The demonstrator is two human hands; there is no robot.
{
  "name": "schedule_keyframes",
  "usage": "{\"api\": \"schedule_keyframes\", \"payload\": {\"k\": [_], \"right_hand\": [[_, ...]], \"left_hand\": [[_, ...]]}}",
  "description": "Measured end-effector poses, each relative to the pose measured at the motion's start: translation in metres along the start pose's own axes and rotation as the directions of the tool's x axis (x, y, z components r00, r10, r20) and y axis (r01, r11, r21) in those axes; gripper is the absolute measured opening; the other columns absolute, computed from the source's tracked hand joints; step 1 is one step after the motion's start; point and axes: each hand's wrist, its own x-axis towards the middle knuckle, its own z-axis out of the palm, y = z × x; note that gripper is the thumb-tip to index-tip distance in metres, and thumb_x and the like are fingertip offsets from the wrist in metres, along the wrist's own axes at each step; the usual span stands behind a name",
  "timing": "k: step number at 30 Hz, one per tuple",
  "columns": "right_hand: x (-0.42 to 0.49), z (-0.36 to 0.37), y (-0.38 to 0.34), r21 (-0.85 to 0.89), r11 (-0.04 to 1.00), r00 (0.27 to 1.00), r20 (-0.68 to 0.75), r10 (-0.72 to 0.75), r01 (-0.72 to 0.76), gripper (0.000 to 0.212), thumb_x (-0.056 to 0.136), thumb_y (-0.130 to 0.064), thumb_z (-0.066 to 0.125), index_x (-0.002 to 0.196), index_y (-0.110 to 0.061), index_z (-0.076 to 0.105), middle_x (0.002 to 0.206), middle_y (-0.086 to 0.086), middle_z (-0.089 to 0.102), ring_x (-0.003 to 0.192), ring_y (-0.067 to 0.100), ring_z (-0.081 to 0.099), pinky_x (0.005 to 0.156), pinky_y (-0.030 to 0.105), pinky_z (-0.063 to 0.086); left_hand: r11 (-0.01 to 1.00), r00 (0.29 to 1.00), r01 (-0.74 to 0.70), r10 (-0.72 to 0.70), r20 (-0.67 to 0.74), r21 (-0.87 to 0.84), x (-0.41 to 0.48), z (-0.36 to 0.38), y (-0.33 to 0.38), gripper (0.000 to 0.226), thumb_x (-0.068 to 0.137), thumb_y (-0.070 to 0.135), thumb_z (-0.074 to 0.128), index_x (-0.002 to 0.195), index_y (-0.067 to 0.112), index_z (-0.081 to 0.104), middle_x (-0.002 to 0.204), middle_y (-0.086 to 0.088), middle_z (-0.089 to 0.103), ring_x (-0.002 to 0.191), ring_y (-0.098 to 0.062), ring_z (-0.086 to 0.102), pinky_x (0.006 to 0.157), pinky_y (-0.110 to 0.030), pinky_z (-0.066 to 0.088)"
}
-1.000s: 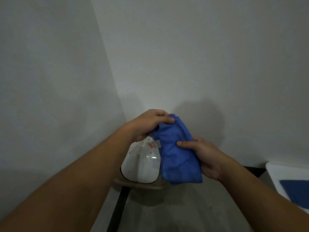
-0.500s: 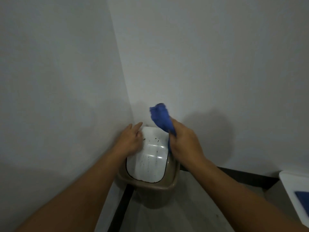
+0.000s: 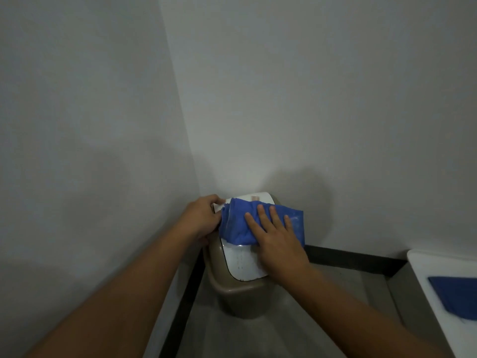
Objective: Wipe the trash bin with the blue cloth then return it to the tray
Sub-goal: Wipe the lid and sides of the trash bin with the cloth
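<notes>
Trash bin (image 3: pixel 238 293), tan with a white lid (image 3: pixel 245 264), stands on the floor in the wall corner. Blue cloth (image 3: pixel 238 223) lies across the lid's far half; the right hand (image 3: pixel 277 244) presses it flat, fingers spread, while the left hand (image 3: pixel 200 218) pinches its left edge. A small pinkish label (image 3: pixel 254 197) on the lid is unreadable. White tray (image 3: pixel 438 270) at right holds another blue cloth (image 3: pixel 456 295).

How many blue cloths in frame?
2. One cloth lies on the bin lid, pressed by the right hand, with the left hand at its edge. Another lies in the tray, partly cut off at right.
</notes>
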Motion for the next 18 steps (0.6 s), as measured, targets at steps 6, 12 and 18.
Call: {"api": "schedule_keyframes", "payload": {"k": [6, 12, 18], "right_hand": [[-0.052, 0.019, -0.006, 0.090, 0.994, 0.976, 0.203, -0.085, 0.067, 0.078, 0.093, -0.033, 0.043, 0.137, -0.035, -0.020, 0.140, 0.000, -0.034, 0.132, 0.025, -0.029, 0.110, 0.045, -0.014], [-0.071, -0.025, -0.009, 0.583, 0.804, 0.981, 0.193, 0.002, -0.117, 0.054, 0.086, -0.013, 0.053, 0.136, -0.020, 0.038, 0.145, 0.011, 0.039, 0.127, 0.023, 0.041, 0.107, 0.036, 0.033], [-0.009, -0.101, 0.003, 0.665, 0.746, 0.929, -0.283, 0.239, 0.010, 0.037, 0.089, -0.004, 0.041, 0.123, -0.017, 0.052, 0.096, -0.004, 0.056, 0.077, -0.004, 0.055, 0.065, -0.005, 0.037]], "left_hand": [[0.996, 1.000, 0.002, -0.001, -0.016, 0.087, 0.004, 0.000, 0.003, 0.033, 0.081, 0.038, 0.062, 0.110, 0.024, 0.058, 0.105, -0.010, 0.061, 0.079, -0.029, 0.065, 0.057, -0.040, 0.058], [0.967, 0.991, -0.135, 0.132, 0.027, 0.218, 0.012, -0.007, 0.006, 0.021, 0.079, 0.040, 0.062, 0.092, 0.023, 0.061, 0.114, -0.010, 0.063, 0.100, -0.025, 0.058, 0.078, -0.025, 0.039], [0.985, 0.989, -0.120, 0.108, 0.099, 0.128, 0.024, -0.019, 0.007, 0.018, 0.073, 0.036, 0.071, 0.069, 0.022, 0.060, 0.080, -0.002, 0.066, 0.068, -0.012, 0.058, 0.061, -0.022, 0.042]]}}
